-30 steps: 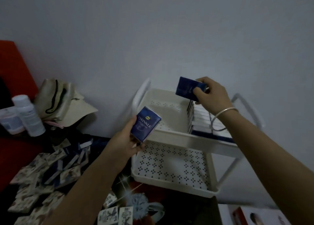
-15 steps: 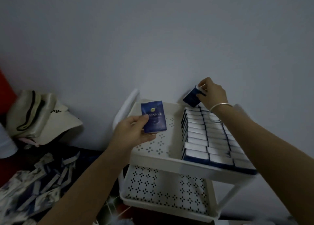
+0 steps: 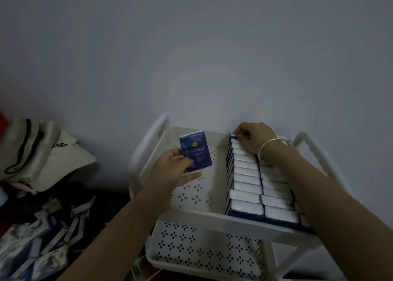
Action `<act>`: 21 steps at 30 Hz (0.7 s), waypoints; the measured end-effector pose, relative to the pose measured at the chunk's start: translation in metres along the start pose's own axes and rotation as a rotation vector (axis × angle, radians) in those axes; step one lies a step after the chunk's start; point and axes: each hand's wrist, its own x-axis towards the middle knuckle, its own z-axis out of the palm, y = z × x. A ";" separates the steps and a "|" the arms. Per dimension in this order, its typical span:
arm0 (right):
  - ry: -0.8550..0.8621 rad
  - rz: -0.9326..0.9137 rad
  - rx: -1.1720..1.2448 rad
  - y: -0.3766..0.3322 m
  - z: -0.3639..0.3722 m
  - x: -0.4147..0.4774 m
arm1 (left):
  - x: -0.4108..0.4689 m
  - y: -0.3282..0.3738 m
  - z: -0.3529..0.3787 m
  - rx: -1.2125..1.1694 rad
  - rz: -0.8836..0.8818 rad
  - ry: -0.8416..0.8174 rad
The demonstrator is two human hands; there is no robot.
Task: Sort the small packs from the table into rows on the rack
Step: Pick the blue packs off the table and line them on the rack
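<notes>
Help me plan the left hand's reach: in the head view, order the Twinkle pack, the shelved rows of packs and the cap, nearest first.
1. Twinkle pack, held in the left hand.
2. Rows of packs, to its right on the rack.
3. Cap, far left.

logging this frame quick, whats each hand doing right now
Left hand: holds the blue Twinkle pack.
Right hand: pinches the rearmost pack of the row.

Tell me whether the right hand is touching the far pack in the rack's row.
Touching: the head view shows the right hand gripping the top of the far pack.
</notes>
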 end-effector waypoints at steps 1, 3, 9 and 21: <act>0.001 0.004 -0.014 0.000 0.001 -0.001 | 0.000 0.000 0.000 -0.002 0.008 -0.003; -0.003 0.009 -0.028 -0.001 0.001 -0.002 | 0.001 -0.001 -0.001 0.006 0.014 -0.013; 0.042 0.030 0.043 0.000 0.003 -0.005 | 0.018 0.006 0.005 0.101 -0.011 0.017; 0.098 0.291 0.523 -0.009 -0.007 -0.004 | 0.109 0.004 0.092 0.725 0.645 0.179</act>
